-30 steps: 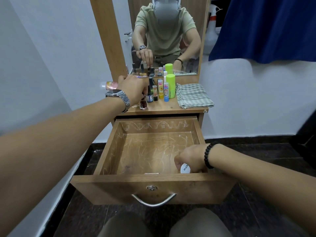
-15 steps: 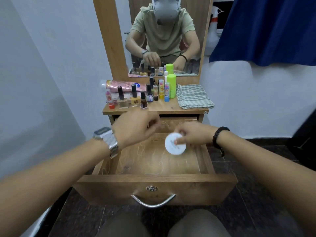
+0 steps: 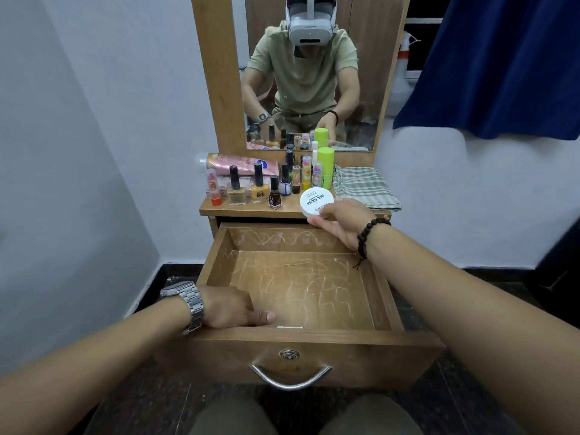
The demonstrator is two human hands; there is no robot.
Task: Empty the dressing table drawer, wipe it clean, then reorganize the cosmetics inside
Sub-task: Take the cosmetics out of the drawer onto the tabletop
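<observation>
The wooden drawer (image 3: 387,293) is pulled out and holds no items; pale scribbled streaks mark its floor. My right hand (image 3: 340,222) holds a round white nail polish remover tub (image 3: 314,200) above the front edge of the dressing table top (image 3: 248,211). My left hand (image 3: 232,307) rests inside the drawer at its near left corner, fingers together, holding nothing. Several nail polish bottles (image 3: 259,188), lip balm sticks (image 3: 306,175), a green cylinder (image 3: 325,164) and a pink tube (image 3: 238,163) stand on the table top.
A folded green checked cloth (image 3: 364,189) lies on the right of the table top. The mirror (image 3: 310,73) rises behind. A white wall closes the left side, a blue curtain (image 3: 502,64) hangs at the right. My knees sit below the drawer handle (image 3: 290,378).
My right hand lifted the white tub out of the drawer's near right corner and carried it up to the table top. My left hand came down from the bottles into the drawer's near left corner.
</observation>
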